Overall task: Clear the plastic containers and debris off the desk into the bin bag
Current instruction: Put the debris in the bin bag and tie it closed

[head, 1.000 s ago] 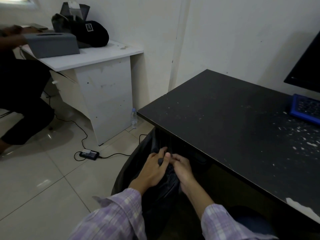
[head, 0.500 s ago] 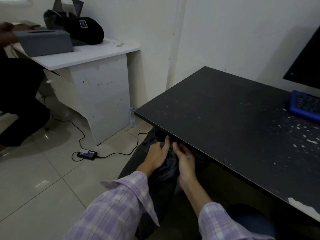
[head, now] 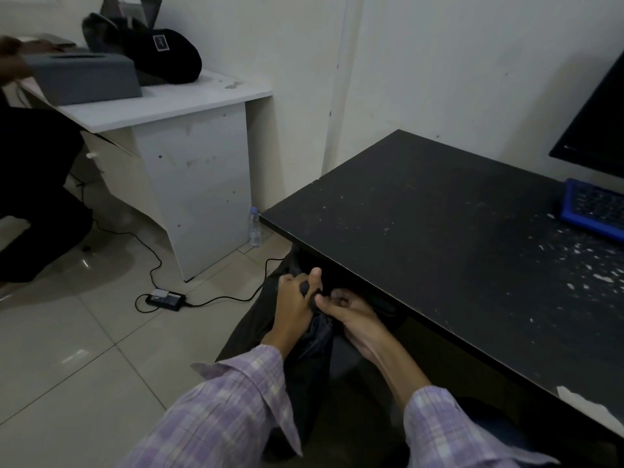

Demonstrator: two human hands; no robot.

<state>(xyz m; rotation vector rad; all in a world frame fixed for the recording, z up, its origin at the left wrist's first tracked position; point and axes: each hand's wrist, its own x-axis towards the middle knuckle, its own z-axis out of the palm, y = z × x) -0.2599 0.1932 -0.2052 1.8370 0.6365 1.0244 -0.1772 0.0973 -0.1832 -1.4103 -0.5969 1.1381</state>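
A black bin bag [head: 260, 319] hangs below the front-left edge of the black desk [head: 439, 231]. My left hand [head: 295, 298] and my right hand [head: 347, 310] are close together just under that edge, both pinching a gathered, twisted bit of the bag's top between them. White crumbs and flakes of debris [head: 587, 261] are scattered over the right part of the desk. No plastic container shows on the desk.
A blue keyboard [head: 594, 211] and a dark monitor [head: 597, 126] sit at the desk's right. A white desk [head: 189, 106] at the left holds a grey box and a black bag; a person crouches beside it. A water bottle [head: 255, 228], power adapter [head: 165, 298] and cable lie on the tiled floor.
My hands stayed on the bag's top, moving up toward the desk edge and then drawing back a little; the fingers now pinch the gathered plastic more tightly.
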